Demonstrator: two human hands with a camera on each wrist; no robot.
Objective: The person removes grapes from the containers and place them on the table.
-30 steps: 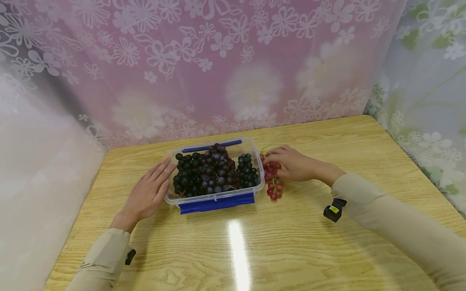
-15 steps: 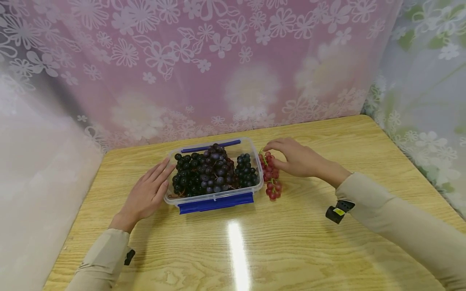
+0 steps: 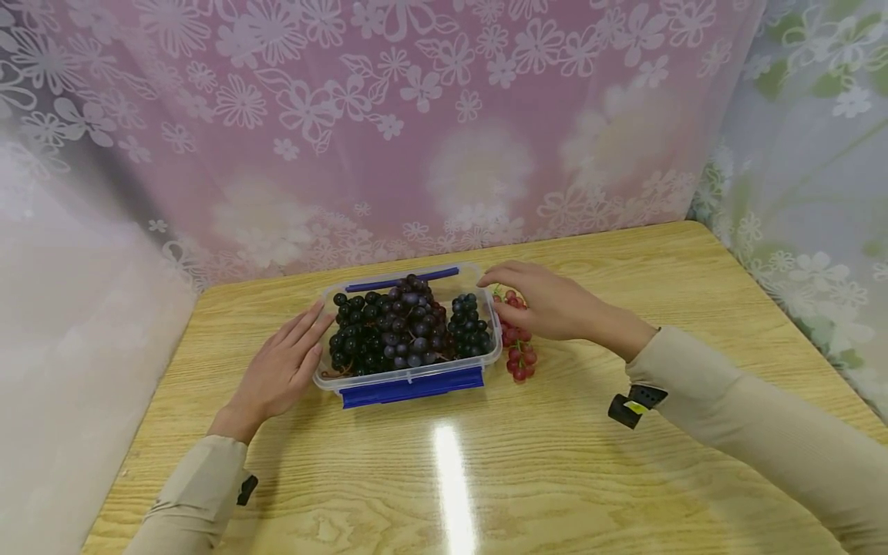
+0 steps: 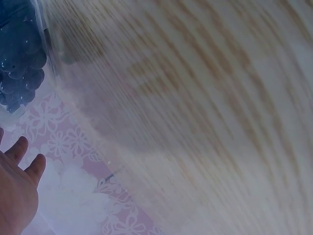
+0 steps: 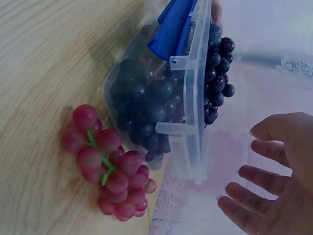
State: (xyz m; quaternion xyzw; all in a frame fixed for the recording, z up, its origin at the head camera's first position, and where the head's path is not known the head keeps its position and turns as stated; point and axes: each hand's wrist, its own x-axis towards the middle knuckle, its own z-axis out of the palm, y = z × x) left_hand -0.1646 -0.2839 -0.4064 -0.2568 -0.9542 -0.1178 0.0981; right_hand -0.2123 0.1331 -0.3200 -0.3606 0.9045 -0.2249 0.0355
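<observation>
A clear plastic container (image 3: 409, 378) with blue side latches holds bunches of dark grapes (image 3: 416, 327) and a smaller dark bunch (image 3: 470, 327) at its right end. My left hand (image 3: 280, 370) lies with straight fingers against the container's left rim. Just outside the right wall, a bunch of red grapes (image 5: 115, 171) with a green stem lies on the table. Over these grapes, beside the right rim, my right hand (image 3: 548, 301) hovers with nothing in it. In the right wrist view its fingers (image 5: 254, 181) are spread and apart from the container.
The wooden table (image 3: 590, 478) extends in front of and to the right of the container. A pink floral curtain (image 3: 388, 154) hangs along the back edge, with a pale floral one (image 3: 825, 216) on the right. Dark wrist cameras (image 3: 627, 411) hang under both sleeves.
My right hand has lifted off the red grapes and moved left to the container's right rim. The red grapes stay on the table. My left hand has not moved.
</observation>
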